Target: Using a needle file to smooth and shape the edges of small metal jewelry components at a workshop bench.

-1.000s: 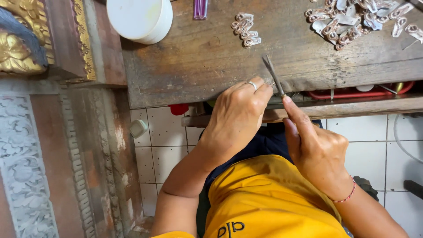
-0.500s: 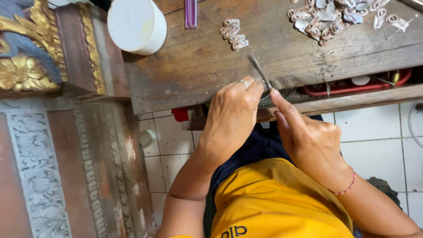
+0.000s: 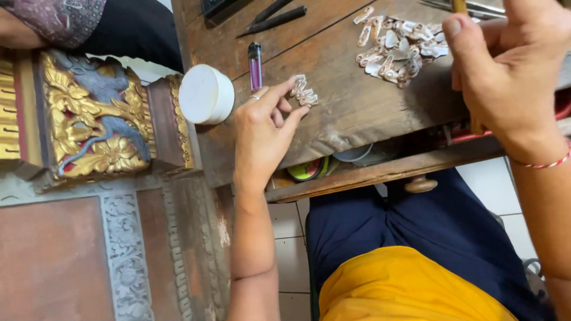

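My left hand (image 3: 262,134) reaches over the worn wooden workbench (image 3: 351,113), with a ring on one finger. Its fingertips touch a small cluster of pale metal pieces (image 3: 303,92), and the fingers are spread with nothing gripped. My right hand (image 3: 511,71) is raised close to the camera at the upper right. It is closed around a thin tool whose wooden handle (image 3: 459,6) sticks out above the fingers. A red thread bracelet circles that wrist.
A larger heap of pale metal pieces (image 3: 398,44) lies at the bench's far right. A white round container (image 3: 205,95), a purple lighter (image 3: 255,65) and dark tools (image 3: 276,18) sit further left. A gilded carved post (image 3: 101,113) stands at left. Another person's patterned sleeve (image 3: 59,21) is at the top left. A drawer (image 3: 380,169) hangs open under the bench.
My hands have come apart. The left hand moved forward to the small cluster of pieces, and the right hand lifted the tool up to the right. The view tilted further over the bench.
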